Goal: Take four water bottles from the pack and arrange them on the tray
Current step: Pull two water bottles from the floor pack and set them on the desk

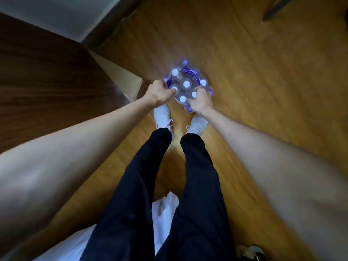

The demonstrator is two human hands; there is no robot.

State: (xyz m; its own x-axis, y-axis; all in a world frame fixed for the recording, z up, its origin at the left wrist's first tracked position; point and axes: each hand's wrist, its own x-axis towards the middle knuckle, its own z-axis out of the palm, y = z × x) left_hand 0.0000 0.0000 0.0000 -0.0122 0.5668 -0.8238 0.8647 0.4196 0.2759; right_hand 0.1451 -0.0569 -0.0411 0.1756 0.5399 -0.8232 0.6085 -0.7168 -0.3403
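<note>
Wooden plank floor [244,72], warm brown. Item: purple shrink-wrapped pack of white-capped clear water bottles [185,85], upright, standing between both hands. Left hand [160,92] curled, gripping a cap; right hand [199,100] curled on the wrap's opposite edge. Tray: not visible.

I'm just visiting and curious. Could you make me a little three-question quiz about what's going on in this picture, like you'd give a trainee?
1. True or false: the pack of water bottles sits on a tray.
2. Multiple choice: the person's left hand and right hand are A) both at the pack, B) one at the pack and one hanging free, C) both away from it.
3. What colour are the bottle caps?

Key
1. False: it stands on the wooden floor, just ahead of the white shoes; no tray is in view.
2. A
3. White, inside purple-tinted wrap.
</note>
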